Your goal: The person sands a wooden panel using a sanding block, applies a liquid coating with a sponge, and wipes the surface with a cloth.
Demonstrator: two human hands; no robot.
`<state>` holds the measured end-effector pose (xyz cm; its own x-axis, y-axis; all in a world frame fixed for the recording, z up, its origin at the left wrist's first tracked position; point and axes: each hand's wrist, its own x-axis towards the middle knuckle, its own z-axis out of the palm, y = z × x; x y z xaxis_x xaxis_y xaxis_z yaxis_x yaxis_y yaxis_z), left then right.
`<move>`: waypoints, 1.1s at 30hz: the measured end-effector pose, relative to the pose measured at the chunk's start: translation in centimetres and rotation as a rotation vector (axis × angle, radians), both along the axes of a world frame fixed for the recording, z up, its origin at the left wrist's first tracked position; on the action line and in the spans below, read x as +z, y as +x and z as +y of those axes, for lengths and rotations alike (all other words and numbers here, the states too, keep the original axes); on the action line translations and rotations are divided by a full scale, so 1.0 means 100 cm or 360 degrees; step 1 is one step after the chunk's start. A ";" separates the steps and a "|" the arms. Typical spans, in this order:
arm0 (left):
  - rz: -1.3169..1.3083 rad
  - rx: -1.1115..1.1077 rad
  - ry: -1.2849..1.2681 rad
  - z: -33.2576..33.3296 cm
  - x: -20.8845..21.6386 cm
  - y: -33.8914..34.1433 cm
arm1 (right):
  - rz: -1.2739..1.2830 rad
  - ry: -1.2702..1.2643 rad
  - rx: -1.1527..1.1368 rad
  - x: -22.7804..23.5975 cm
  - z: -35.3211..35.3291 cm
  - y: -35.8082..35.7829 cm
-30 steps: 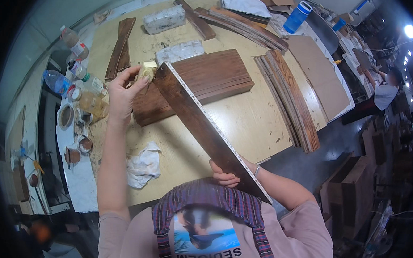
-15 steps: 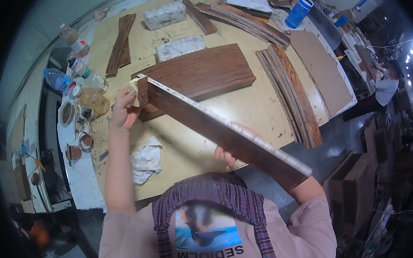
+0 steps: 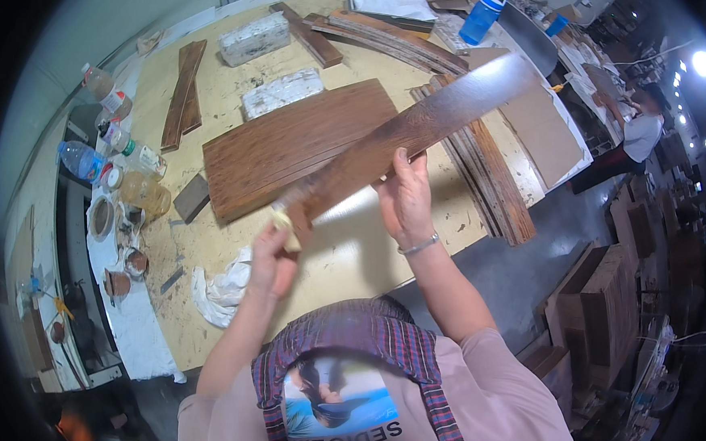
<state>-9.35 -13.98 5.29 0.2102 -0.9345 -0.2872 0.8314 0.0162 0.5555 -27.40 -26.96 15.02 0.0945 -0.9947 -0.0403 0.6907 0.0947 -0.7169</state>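
A long brown wooden board (image 3: 423,124) is held up slantwise over the table, its broad, glossy face showing and its near end low toward the left. My right hand (image 3: 407,195) grips the board's near edge around the middle, thumb on the face. Closed around a small pale-yellow, brown-stained sponge (image 3: 283,219) is my left hand (image 3: 273,256), which holds it against the board's near end. Just behind the board lies a stack of wide brown boards (image 3: 293,144). A crumpled white rag (image 3: 221,293) lies close to my left forearm.
Bottles and a jar (image 3: 146,196) line the table's left edge, beside small cups (image 3: 116,283). White-wrapped blocks (image 3: 255,38), crossed strips (image 3: 184,97) and curved strips (image 3: 497,177) lie around. A blue bottle (image 3: 482,18) stands far right; another person (image 3: 641,133) is beyond.
The board has swung round: its far end went from near my right arm to the upper right, and its broad face shows. My left hand moved right and nearer with the sponge.
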 end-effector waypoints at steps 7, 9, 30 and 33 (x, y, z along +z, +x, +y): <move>-0.0281 -0.0630 0.0116 0.046 0.000 -0.010 | 0.0257 -0.0165 0.0184 -0.024 -0.049 -0.038; -0.0373 -0.0460 0.0174 0.047 -0.006 0.007 | 0.0347 -0.0109 0.0310 -0.016 -0.044 -0.046; -0.0681 -0.0218 0.0118 0.011 0.034 -0.006 | 0.1530 -0.0158 0.0716 -0.026 0.004 -0.059; -0.0651 -0.0202 0.0161 0.013 0.033 -0.009 | 0.1623 -0.0212 0.0784 -0.038 0.008 -0.058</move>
